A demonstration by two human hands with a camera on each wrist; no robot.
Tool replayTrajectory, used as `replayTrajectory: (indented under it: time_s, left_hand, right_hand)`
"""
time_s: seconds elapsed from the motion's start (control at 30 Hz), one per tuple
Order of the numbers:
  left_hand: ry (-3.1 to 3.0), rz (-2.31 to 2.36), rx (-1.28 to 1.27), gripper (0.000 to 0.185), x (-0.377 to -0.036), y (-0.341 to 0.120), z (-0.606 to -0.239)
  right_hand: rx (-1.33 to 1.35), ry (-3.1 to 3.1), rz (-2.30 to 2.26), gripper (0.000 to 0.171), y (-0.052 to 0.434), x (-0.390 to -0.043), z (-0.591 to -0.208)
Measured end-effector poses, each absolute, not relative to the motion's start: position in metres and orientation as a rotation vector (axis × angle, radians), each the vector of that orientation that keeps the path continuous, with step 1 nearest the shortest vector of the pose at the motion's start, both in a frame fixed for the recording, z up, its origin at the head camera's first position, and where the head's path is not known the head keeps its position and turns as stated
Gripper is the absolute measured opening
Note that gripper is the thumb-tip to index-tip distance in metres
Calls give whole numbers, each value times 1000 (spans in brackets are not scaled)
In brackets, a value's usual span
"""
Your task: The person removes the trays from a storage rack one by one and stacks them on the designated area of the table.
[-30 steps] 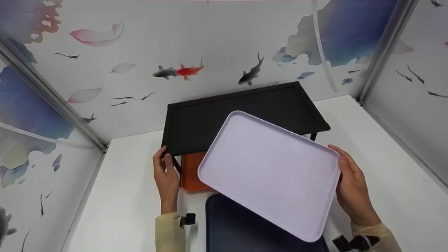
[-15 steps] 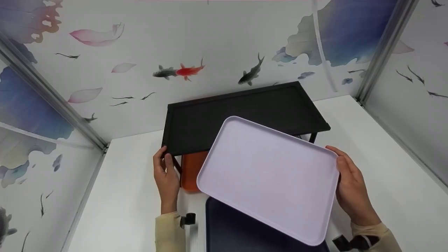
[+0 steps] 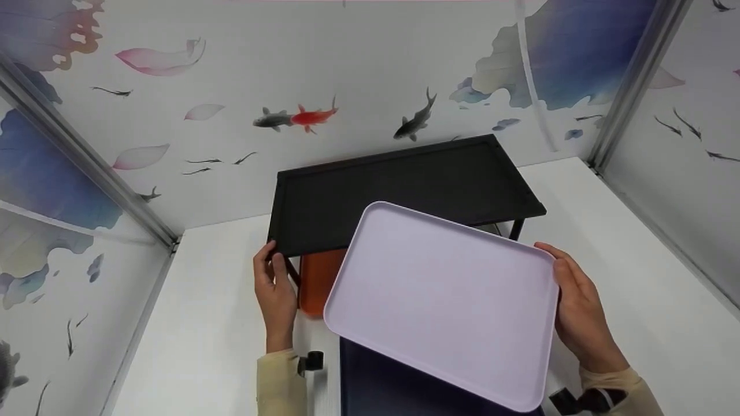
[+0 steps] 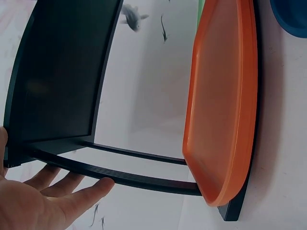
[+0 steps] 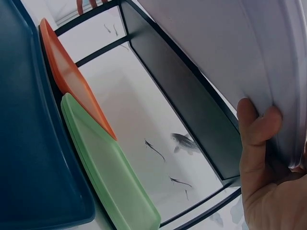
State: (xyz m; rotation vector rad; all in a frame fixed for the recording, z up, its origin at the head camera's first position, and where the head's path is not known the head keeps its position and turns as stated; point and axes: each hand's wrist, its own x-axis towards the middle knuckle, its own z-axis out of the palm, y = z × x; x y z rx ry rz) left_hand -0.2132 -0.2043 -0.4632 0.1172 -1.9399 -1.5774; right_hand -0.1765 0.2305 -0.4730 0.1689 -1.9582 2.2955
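Note:
A pale lavender tray [image 3: 445, 300] is tilted in the air in front of a black two-tier rack [image 3: 399, 182], overlapping its upper shelf in the head view. My right hand [image 3: 584, 312] holds the tray by its right edge, thumb on the near face and fingers behind. At the rack's front left corner my left hand [image 3: 276, 300] grips the upper shelf and side post. On the lower tier sit an orange tray [image 4: 218, 96] and, beside it, a light green tray [image 5: 115, 163]; the lavender tray hides much of that tier in the head view.
A dark blue tray [image 3: 393, 375] lies on the white table [image 3: 191, 323] in front of the rack, partly under the lavender tray in the head view. Behind the rack stands a white wall [image 3: 347, 58] printed with fish and petals. Side walls flank the table.
The lavender tray has come down slightly toward me and turned a little more level, uncovering more of the upper shelf. My left hand and the rack have stayed put.

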Motion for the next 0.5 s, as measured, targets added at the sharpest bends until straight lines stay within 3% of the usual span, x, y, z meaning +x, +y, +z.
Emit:
replayTrajectory:
  time_s: [0.5]
  left_hand:
    - [-1941, -1590, 116, 36, -213, -204, -463]
  right_hand:
    - [229, -1974, 2298, 52, 232, -176, -476]
